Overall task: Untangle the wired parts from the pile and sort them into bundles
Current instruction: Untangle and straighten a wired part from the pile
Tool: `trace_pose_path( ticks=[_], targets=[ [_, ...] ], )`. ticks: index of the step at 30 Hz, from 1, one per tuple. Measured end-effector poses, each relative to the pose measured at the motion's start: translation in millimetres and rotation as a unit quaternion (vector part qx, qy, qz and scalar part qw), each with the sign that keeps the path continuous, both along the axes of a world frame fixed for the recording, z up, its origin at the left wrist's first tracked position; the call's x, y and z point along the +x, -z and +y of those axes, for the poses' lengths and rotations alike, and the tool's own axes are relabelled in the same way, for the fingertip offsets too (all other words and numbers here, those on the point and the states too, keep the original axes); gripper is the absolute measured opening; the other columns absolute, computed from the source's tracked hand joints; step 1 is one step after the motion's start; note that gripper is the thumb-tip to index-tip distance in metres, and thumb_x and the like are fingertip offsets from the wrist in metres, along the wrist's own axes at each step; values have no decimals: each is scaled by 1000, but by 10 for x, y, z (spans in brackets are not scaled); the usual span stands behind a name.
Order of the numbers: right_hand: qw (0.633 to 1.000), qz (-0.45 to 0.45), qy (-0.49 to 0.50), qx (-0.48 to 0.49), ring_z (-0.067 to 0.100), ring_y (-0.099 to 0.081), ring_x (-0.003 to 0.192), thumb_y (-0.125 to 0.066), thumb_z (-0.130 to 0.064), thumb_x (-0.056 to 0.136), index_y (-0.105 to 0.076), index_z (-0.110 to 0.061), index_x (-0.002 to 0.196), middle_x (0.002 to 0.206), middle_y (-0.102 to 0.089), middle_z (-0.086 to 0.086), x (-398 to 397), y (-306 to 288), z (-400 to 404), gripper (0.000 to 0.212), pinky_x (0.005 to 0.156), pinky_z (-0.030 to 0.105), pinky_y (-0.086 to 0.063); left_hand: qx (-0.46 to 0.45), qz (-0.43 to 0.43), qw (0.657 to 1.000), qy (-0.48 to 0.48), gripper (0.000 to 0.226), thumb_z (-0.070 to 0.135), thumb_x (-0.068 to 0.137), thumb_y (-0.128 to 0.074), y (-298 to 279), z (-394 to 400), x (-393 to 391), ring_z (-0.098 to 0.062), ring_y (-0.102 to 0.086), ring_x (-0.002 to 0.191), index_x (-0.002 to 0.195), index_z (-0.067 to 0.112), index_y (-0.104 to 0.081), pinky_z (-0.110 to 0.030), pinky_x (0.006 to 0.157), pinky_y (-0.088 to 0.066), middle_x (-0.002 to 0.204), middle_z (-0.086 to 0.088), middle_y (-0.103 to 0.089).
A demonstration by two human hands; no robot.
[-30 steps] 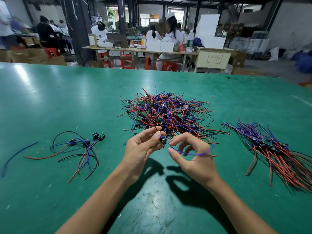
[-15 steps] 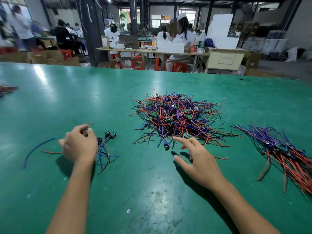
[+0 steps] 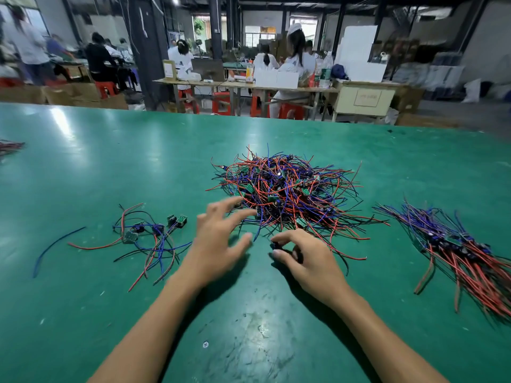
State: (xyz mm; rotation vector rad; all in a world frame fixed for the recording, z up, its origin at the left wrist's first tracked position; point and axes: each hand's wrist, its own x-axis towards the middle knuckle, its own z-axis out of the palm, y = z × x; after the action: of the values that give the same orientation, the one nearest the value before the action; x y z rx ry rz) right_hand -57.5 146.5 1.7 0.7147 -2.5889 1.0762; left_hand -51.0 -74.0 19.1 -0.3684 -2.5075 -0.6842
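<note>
A tangled pile (image 3: 284, 189) of red, blue and black wires with small green boards. At its near edge, the left hand (image 3: 218, 244) is spread and blurred; the right hand (image 3: 304, 258) pinches a small dark part (image 3: 274, 246).

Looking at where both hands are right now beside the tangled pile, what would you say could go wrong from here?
1. The right hand pinches a small dark part at the edge of the tangled pile; if its wires are still caught, pulling may drag neighbouring parts along.
2. The left hand, open and blurred, reaches toward the pile close to the loose group on the left; a sweep could scatter it.
3. Dragged wires might spread toward the sorted bundle on the right.
</note>
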Motion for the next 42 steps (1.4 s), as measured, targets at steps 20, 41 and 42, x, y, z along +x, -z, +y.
trace_pose_path(
  ticks=[20, 41, 42],
  targets=[
    [989, 61, -41, -128, 15, -67, 80, -76, -25, 91, -63, -38, 115, 104, -72, -21, 103, -53, 21, 30, 67, 31, -52, 111, 31, 983, 141, 19, 36, 79, -82, 80, 96, 14, -7, -55, 73, 96, 28, -78, -33, 64, -50, 82, 14, -68],
    [958, 5, 271, 94, 23, -58, 101, -66, -34, 95, -73, -28, 103, 95, -66, -5, -126, 4, 324, 13, 85, 37, -41, 739, -70, 663, -99, 26, 28, 108, -41, -160, -645, -71, -4, -53, 66, 127, 25, -59, -14, 66, -49, 96, 9, -64],
    [958, 18, 273, 86, 24, -57, 101, -67, -32, 95, -74, -28, 100, 95, -67, -5, -124, 2, 332, 10, 85, 37, -38, 720, -66, 685, -91, 25, 27, 107, -44, -168, -586, -71, -3, -55, 61, 124, 23, -61, -14, 63, -50, 95, 7, -66]
  ],
)
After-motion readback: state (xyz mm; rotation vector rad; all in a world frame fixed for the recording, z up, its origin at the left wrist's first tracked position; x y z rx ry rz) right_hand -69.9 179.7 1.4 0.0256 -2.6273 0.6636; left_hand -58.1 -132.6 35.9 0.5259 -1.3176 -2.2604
